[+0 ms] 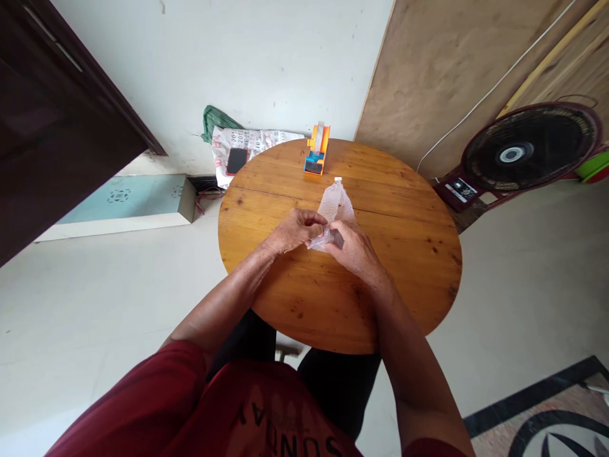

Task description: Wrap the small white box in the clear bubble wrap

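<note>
A crumpled, translucent pinkish sheet of plastic wrap (pixel 337 202), with a texture like bubble wrap, lies on the round wooden table (pixel 409 254). My left hand (pixel 297 230) pinches its near left edge between thumb and fingers. From the other side my right hand (pixel 352 247) grips the same near end, fingers bent over it. The two hands almost meet, and the plastic is bunched between them. Whether anything is wrapped inside cannot be made out. A small white tab (pixel 338 179) shows at the far tip of the sheet.
Toward the table's far edge stands an orange and blue tape dispenser (pixel 317 150). Behind the table are a printed white sack (pixel 261 141), a dark phone-like object (pixel 236 162) and a green bag (pixel 219 120). A fan (pixel 514 152) is at the right, a long pale box (pixel 124 198) at the left.
</note>
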`<state>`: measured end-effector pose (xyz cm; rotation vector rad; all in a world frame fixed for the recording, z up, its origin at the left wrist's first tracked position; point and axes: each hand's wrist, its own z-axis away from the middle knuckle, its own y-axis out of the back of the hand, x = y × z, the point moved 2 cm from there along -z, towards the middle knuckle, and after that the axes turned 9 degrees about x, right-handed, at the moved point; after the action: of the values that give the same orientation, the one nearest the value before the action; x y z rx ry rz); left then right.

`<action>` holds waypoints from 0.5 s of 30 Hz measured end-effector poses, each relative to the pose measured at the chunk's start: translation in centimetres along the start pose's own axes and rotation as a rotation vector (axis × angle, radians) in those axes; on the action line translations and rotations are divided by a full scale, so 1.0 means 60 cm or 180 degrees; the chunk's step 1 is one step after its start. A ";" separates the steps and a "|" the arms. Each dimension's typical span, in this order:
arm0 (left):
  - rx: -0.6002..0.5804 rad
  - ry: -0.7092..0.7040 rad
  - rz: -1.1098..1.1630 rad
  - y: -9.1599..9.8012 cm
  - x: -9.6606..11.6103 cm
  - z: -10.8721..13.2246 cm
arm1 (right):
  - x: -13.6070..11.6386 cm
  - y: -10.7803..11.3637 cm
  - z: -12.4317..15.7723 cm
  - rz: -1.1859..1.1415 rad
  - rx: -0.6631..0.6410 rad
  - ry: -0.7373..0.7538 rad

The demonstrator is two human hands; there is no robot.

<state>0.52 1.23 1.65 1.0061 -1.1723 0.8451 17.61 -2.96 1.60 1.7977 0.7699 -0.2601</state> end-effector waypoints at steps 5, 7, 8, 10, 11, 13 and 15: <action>0.0096 -0.0637 -0.0283 -0.012 -0.010 0.008 | -0.004 0.003 0.004 -0.0005 -0.0053 0.0036; 0.0233 -0.0797 -0.0633 -0.016 -0.012 0.009 | -0.007 0.008 0.005 -0.0021 -0.0096 0.0006; 0.0341 -0.0890 -0.0836 -0.017 -0.012 0.009 | -0.009 0.012 0.006 -0.0039 -0.0118 -0.0022; 0.0581 -0.1083 -0.1271 -0.020 -0.013 0.009 | -0.011 0.022 0.006 -0.0088 -0.0099 -0.0070; 0.0674 -0.1162 -0.1479 -0.021 -0.013 0.010 | -0.011 0.028 0.006 -0.0112 -0.0081 -0.0084; 0.0775 -0.1258 -0.1820 -0.025 -0.013 0.012 | -0.009 0.039 0.006 -0.0146 -0.0039 -0.0106; 0.0806 -0.1302 -0.2053 -0.030 -0.013 0.014 | -0.003 0.048 0.006 -0.0160 0.0035 -0.0175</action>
<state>1.73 -0.15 0.63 1.7043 -0.9846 0.2754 19.32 -3.88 3.78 1.7761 0.7765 -0.3462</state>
